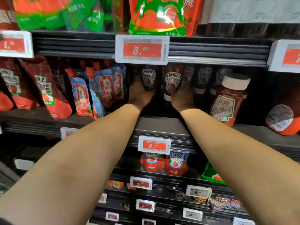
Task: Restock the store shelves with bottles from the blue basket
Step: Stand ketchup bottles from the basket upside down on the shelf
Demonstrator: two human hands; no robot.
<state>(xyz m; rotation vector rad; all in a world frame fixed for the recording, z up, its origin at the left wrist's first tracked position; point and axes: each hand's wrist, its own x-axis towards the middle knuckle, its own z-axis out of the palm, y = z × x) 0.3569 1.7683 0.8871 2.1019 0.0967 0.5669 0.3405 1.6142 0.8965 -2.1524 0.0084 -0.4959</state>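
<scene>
- Shelf [162, 125]: seat both bottles upright in the dark back row, labels forward.
- Left hand [140, 95] grips a Heinz ketchup bottle [148, 78]; push gently.
- Right hand [181, 98] grips a second Heinz bottle [172, 80].
- Blue basket: not visible.

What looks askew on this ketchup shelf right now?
The large white-capped bottle, right of the right hand, leans left and shows its barcode back label, unlike the front-facing Heinz bottles behind. Another bottle at the far right is tilted too. Nothing looks spilled.
</scene>
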